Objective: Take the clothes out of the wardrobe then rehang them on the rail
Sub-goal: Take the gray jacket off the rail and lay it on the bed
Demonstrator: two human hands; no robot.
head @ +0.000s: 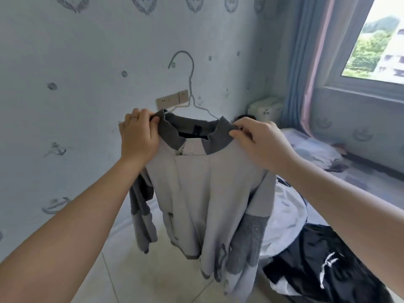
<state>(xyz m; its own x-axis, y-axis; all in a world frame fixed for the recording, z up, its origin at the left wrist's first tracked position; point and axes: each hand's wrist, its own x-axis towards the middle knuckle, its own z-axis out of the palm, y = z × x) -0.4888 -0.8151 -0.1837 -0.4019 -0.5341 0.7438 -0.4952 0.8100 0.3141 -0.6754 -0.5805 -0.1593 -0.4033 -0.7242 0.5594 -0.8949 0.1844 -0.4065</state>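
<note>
You hold the pale grey zip jacket with the dark grey knitted collar (203,182) up in front of the patterned blue wall (65,106). It is draped on a thin white wire hanger (190,84) whose hook stands free above the neckline. Your left hand (138,136) pinches the collar at 1 shoulder, fingers curled over the fabric. Your right hand (260,143) pinches the collar edge at the other shoulder, thumb underneath. Both sleeves hang loose below.

By the look of it you are on the rehanging step, squaring the shoulders over the hanger's 2 arms. Neither wardrobe nor rail is in view. Next, I judge, 1 hand must shift to the hook while the other steadies the jacket, then you turn toward the rail. The black garment with white markings (317,259) and the white garment (286,206) lie heaped at lower right, likely waiting their turn.
</note>
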